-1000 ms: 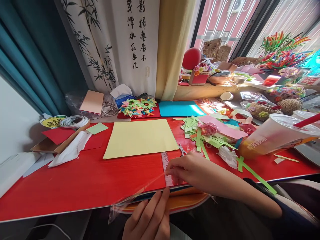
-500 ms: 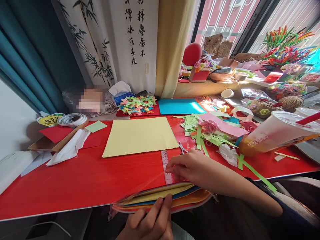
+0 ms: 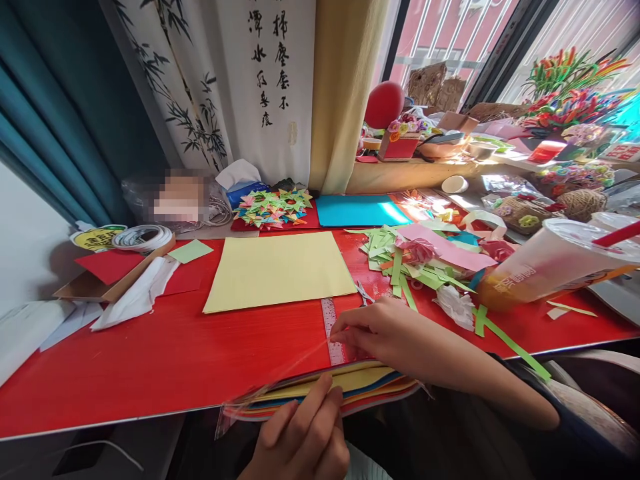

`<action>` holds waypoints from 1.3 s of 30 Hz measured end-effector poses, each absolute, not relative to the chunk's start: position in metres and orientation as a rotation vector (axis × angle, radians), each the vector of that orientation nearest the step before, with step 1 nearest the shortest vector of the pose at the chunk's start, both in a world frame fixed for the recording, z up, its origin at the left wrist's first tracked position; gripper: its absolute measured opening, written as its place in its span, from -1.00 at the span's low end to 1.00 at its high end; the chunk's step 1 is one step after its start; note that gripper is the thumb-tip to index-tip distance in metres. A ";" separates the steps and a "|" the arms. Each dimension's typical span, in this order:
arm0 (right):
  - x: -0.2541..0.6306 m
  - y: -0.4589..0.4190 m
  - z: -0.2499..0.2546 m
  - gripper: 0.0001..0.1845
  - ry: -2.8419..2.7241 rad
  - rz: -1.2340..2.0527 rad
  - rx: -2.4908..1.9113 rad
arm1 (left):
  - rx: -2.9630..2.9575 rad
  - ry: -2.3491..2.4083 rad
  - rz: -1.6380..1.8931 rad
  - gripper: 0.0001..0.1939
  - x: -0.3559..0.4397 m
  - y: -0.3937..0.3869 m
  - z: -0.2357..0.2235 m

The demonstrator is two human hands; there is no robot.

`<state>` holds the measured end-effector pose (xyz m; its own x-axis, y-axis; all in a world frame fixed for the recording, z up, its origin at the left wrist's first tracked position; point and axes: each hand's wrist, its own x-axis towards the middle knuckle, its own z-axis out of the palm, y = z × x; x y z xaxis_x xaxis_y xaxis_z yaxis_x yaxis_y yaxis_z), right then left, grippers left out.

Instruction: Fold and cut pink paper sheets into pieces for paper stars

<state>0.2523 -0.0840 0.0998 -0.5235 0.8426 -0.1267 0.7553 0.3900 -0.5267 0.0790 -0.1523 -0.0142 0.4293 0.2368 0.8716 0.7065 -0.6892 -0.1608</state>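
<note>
My right hand (image 3: 377, 330) pinches the upper lip of a clear plastic bag (image 3: 300, 363), which is stretched up over the table's front edge. Inside the bag lies a stack of coloured paper (image 3: 357, 380), with yellow, blue, orange and red edges showing at its mouth. My left hand (image 3: 307, 433) is at the near side of the bag, fingers bent over the edges of the paper, thumb hidden. Under my right hand lies a clear ruler (image 3: 330, 320). Small scissors (image 3: 364, 293) rest just beyond it. A pale yellow sheet stack (image 3: 280, 270) is flat on the red table (image 3: 175, 360).
Green paper strips (image 3: 387, 257) are heaped at the right, beside a drink cup (image 3: 535, 267) with a red straw. Blue paper (image 3: 360, 211) and a pile of folded paper stars (image 3: 273, 208) lie at the back. A cardboard tray (image 3: 83, 287) and tape rolls (image 3: 143, 238) are at the left.
The bag's mouth has opened wider, baring the coloured paper edges. My left hand's fingers have shifted onto those edges. My right hand keeps its pinch in nearly the same place.
</note>
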 end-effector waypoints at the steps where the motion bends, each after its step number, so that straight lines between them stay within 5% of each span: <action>1: 0.252 -0.084 0.100 -0.70 -2.482 0.809 -1.446 | -2.175 -0.814 -1.213 -0.77 0.080 -0.153 -0.014; 39: 0.255 -0.085 0.097 -0.70 -2.463 0.890 -1.382 | -2.434 -0.670 -1.046 -0.66 0.065 -0.153 0.001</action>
